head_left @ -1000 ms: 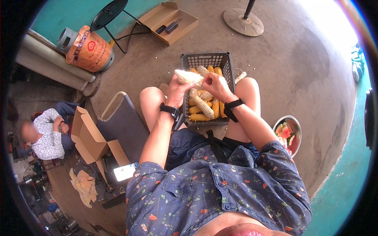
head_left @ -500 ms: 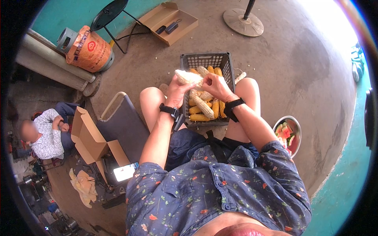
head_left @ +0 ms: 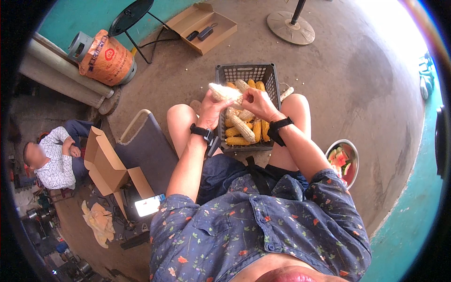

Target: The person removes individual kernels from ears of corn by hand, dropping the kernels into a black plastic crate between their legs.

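Note:
My left hand (head_left: 211, 109) is closed around the lower side of a pale corn cob (head_left: 220, 92), held slantwise above the far left part of a crate. My right hand (head_left: 259, 104) has its fingers curled in a pinch against the right end of that cob; its fingertips are partly hidden. Below both hands stands a dark plastic crate (head_left: 271, 75) with latticed walls. In it lie several yellow corn cobs (head_left: 257, 129) and a few whitish ones, among them a pale cob (head_left: 243, 128) lying across the others. Black bands are strapped around both wrists.
My bare knees flank the crate. A metal bowl (head_left: 356, 165) of watermelon pieces sits at my right, a dark chair (head_left: 143, 143) and open cardboard box (head_left: 101, 162) at my left. Beyond are a gas cylinder (head_left: 107, 58), stool (head_left: 130, 18) and stand base (head_left: 291, 29). A person (head_left: 56, 160) sits far left.
My right fingers have shifted very slightly at the cob's end. The left hand and the cob stay in place. The seated person's head has tilted a little.

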Motion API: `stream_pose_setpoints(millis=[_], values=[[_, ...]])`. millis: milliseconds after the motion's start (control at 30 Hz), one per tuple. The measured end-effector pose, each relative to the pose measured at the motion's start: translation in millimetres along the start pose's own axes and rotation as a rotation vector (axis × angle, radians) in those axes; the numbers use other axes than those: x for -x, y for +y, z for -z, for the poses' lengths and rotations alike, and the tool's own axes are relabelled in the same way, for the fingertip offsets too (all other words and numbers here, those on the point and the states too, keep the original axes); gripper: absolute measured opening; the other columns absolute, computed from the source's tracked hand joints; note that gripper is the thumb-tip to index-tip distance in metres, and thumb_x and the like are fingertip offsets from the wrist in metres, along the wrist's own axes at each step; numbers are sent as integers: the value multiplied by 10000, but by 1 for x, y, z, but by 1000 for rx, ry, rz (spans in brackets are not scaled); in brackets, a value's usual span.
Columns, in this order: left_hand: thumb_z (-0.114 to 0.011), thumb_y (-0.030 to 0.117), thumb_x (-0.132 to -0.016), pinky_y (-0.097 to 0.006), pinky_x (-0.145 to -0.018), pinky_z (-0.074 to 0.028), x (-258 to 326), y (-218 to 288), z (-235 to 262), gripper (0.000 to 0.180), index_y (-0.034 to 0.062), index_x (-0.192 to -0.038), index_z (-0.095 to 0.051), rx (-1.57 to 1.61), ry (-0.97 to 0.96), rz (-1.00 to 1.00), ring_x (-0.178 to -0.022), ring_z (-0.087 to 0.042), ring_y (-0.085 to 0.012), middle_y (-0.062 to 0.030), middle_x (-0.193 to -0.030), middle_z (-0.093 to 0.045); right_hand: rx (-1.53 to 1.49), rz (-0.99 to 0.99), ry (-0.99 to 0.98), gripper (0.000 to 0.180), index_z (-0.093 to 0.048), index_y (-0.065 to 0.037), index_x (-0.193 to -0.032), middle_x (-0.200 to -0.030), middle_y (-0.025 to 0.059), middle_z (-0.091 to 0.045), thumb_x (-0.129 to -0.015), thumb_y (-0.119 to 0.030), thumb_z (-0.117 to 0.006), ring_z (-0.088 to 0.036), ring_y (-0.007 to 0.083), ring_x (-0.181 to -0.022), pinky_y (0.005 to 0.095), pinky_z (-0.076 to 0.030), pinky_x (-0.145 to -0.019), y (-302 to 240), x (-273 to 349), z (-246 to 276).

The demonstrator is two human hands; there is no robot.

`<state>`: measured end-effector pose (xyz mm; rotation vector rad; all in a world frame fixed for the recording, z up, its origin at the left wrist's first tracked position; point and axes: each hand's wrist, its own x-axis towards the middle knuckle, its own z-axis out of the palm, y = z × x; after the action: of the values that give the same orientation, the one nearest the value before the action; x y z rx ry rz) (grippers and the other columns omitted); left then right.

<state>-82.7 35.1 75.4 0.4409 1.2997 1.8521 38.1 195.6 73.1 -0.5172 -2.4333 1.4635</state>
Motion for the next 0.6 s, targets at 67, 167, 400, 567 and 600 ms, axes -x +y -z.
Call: stream_pose_setpoints(millis=[67,167,400,567,600], values=[[-712,15,-845,-365,-940,-515,-1,0,0,432,71,-1224,-513,2,-30,-11,-1080,-619,-202,-81,-1174,-627,-2,14,10,198,-643,14,-794,-708,101,-644,-752,-167,-708,-617,177,-650,328,-498,-619,2,-1,0],[-703,37,-860,-364,-933,-511,2,7,-5,412,67,-1225,-515,-3,-42,14,-1082,-617,-197,-79,-1176,-628,-6,22,10,190,-648,16,-804,-711,103,-645,-748,-158,-698,-620,180,-655,327,-501,-625,2,0,1],[-723,31,-839,-330,-904,-527,3,6,-5,386,47,-1183,-548,18,70,46,-1036,-635,-187,-81,-1126,-645,-16,48,-61,182,-649,27,-816,-716,107,-649,-748,-140,-671,-623,181,-661,327,-509,-640,-1,1,5],[-727,87,-855,-338,-898,-531,2,6,-5,377,53,-1187,-552,23,35,49,-1036,-638,-185,-77,-1134,-645,-28,45,-89,186,-649,27,-820,-730,105,-657,-749,-143,-665,-619,176,-667,323,-509,-647,1,0,8],[-727,87,-855,-338,-898,-531,2,6,-4,377,53,-1187,-552,22,36,49,-1036,-638,-185,-77,-1134,-645,-32,48,-97,186,-649,26,-822,-734,103,-658,-749,-145,-664,-618,174,-668,320,-508,-649,0,0,8]])
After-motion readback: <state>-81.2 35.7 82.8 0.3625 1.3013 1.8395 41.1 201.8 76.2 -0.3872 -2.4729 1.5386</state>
